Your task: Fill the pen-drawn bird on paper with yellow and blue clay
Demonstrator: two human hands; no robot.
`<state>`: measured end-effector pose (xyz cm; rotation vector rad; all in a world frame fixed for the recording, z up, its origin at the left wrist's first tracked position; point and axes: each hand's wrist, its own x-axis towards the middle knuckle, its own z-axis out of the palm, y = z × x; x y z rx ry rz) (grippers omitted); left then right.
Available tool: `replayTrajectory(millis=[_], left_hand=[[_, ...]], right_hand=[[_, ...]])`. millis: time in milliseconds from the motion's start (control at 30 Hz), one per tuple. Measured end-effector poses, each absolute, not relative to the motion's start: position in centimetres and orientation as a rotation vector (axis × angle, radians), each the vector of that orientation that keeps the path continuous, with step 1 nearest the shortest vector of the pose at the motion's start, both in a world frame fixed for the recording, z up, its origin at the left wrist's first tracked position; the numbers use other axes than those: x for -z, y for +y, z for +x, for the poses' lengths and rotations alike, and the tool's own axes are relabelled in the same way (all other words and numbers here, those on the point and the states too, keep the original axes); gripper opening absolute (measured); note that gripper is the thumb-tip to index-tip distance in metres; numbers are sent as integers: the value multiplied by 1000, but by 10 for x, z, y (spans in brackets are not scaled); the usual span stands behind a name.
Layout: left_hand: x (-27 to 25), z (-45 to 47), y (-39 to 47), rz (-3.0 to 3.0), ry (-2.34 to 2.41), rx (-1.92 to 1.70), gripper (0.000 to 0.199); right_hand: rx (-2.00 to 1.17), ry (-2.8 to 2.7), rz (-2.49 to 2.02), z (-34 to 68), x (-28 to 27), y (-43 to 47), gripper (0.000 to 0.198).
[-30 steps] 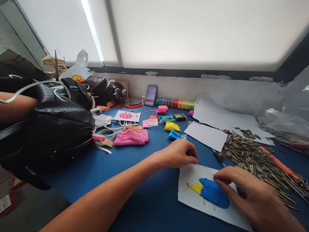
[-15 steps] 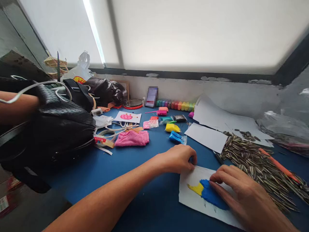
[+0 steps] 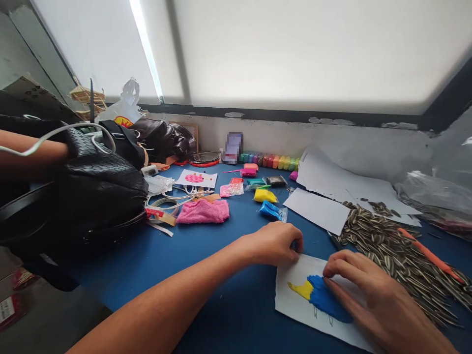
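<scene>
A white sheet of paper [image 3: 291, 307] lies at the table's front right. On it is a duck-like shape of flattened blue modelling clay [image 3: 324, 300] with a yellow clay part [image 3: 303, 290] at its left; pencil lines show below. My left hand [image 3: 280, 242] is closed at the sheet's upper left corner, thumb and curled fingers holding the paper. With thumb and index finger close together, my right hand [image 3: 368, 290] pinches at the upper edge of the blue clay. The palm side of this hand and part of the sheet beneath it are hidden.
Striped sunflower seeds [image 3: 383, 246] heap beside my right hand, an orange tool [image 3: 431, 255] across them. Behind lie blue [image 3: 271, 210] and yellow clay packets [image 3: 265, 196], blank paper [image 3: 317, 210] and a pink cloth [image 3: 203, 211]. Another person's forearm [image 3: 33, 150] reaches over a black bag [image 3: 106, 191].
The view has shifted slightly. My hands hold nearly the same places on the paper and the blue clay. At the left, the other person's forearm reaches a little farther over the bag.
</scene>
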<state>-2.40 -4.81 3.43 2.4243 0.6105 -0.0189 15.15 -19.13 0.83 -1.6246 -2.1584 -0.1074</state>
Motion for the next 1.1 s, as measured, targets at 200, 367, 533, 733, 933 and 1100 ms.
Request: replayTrajectory(millis=[200, 367, 533, 733, 933, 1100], left_hand=[[-34, -24, -48, 2431, 602, 21, 20], [-33, -24, -48, 2431, 602, 20, 20], [-33, -24, -49, 2423, 607, 26, 20], [-33, -24, -48, 2436, 598, 29, 21], [-34, -24, -49, 2442, 606, 30, 21], [-33, -24, -49, 2449, 590, 32, 22]], right_hand=[[170, -2141, -1605, 149, -7, -191, 10], [109, -2148, -1608, 148, -3, -190, 13], [97, -2149, -1602, 145, 0, -191, 15], [195, -2151, -1576, 144, 0, -188, 11], [211, -2182, -1560, 140, -1, -188, 13], [282, -2223, -1558, 143, -6, -195, 23]])
